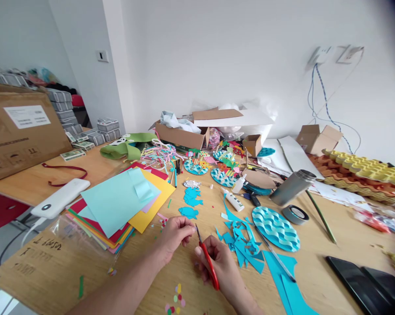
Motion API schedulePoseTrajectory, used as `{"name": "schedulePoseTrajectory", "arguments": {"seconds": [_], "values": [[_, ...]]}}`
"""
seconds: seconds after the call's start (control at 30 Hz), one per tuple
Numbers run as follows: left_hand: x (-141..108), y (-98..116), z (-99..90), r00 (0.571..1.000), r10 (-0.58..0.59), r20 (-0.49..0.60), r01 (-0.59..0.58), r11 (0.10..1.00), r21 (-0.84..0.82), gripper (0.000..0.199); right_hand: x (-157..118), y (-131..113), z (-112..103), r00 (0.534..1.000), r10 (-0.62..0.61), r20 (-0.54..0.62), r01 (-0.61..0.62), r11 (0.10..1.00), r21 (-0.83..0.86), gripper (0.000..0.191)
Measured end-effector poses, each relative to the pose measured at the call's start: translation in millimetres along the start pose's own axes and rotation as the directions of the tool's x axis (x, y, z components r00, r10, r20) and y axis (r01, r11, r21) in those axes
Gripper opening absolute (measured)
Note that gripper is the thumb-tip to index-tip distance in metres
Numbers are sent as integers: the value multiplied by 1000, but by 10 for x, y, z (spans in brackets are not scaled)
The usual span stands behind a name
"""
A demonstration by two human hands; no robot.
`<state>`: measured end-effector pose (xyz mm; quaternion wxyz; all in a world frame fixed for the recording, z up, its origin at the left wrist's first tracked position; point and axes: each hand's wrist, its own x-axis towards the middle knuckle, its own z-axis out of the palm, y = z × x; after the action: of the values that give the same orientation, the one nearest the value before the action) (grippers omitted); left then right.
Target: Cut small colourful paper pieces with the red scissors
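Pale-blue paper (pixel 108 203), smooth and topmost on a loose stack, could be slid askew if brushed by the left hand (pixel 176 235), whose fingertips are drawn together, on what cannot be told; they could be nicked, since the pointed tip of the red-handled scissors (pixel 208 259) is held just beside them; flat, fish-shaped blue cutouts (pixel 188 213) are laid beyond; the scissors are clamped in the right hand (pixel 220 260); farther right, pieces could be lost among curled, spiky blue scraps (pixel 241 246), beside which a wavy, ridged oval (pixel 276 228) is laid.
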<state>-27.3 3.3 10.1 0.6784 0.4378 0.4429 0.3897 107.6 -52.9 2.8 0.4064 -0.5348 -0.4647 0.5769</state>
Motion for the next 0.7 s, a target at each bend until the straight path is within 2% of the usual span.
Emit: {"name": "schedulePoseTrajectory", "arguments": {"seconds": [0.7], "values": [[8, -4, 2, 1000, 9, 10, -9, 1000, 3, 11, 9, -9, 5, 1000, -1, -5, 1, 1000, -17, 39]]}}
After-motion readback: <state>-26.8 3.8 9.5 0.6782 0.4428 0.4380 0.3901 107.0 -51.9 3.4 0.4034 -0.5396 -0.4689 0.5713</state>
